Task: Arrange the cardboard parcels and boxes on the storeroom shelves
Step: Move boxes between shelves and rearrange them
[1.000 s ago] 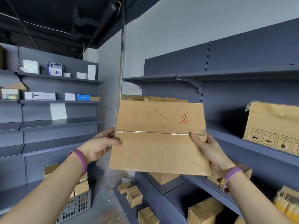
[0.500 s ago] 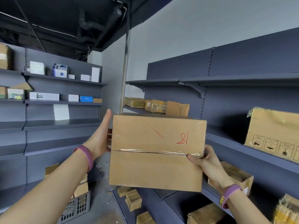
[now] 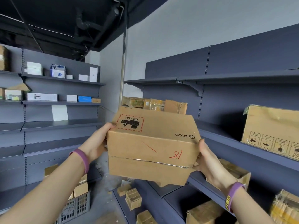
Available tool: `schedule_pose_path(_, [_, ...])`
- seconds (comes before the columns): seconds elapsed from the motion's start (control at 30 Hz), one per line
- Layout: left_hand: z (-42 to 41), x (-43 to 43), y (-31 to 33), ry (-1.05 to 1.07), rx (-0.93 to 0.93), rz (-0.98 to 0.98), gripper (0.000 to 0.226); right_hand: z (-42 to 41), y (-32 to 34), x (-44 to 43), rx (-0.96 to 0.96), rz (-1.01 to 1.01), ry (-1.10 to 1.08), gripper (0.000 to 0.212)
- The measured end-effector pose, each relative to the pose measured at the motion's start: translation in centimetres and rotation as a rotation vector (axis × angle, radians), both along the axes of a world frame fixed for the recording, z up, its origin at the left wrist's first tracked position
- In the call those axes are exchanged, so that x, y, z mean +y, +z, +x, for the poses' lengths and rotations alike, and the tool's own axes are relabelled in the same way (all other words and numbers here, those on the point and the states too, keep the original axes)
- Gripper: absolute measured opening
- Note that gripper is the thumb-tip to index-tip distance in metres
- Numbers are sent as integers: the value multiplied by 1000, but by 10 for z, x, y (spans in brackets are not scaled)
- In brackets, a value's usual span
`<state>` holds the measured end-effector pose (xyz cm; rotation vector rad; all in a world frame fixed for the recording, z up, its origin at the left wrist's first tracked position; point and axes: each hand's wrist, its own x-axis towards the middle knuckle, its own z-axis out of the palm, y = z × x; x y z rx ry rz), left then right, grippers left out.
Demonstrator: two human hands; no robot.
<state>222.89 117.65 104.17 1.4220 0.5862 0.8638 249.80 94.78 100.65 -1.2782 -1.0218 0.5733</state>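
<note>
Before the shelf [image 3: 226, 137], the cardboard box [image 3: 152, 147] has been tipped, top face now shown, and is clasped by left hand [image 3: 97, 143] and right hand [image 3: 208, 160]; placement is judged near.

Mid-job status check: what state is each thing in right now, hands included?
Box: taped shut, tilted, held off the shelves by both hands.
Left hand: grips the box's left side.
Right hand: grips the box's right side.
Big box: upright on the right shelf.
Crate: on the floor, small boxes inside.
</note>
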Motion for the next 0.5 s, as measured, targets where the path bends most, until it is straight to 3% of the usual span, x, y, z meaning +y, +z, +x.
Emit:
schedule_pose_path(0.07, [-3, 1, -3, -35, 17, 1, 38, 1, 3, 3, 79, -11, -74, 77])
schedule_pose_path(0.2, [-5, 5, -14, -81, 22, 21, 52, 1, 7, 5, 113, -57, -217, 94])
schedule_pose_path(0.3, [-5, 8, -20, -150, 27, 60, 62, -1, 7, 7, 106, -27, -322, 71])
schedule_pose_path(0.4, [-8, 12, -23, -247, 15, 76, 86, 6, 3, 8, 118, 0, -297, 54])
schedule_pose_path(0.5, [-8, 12, -24, -227, 31, 73, 99, 8, -2, 4, 111, 21, -167, 62])
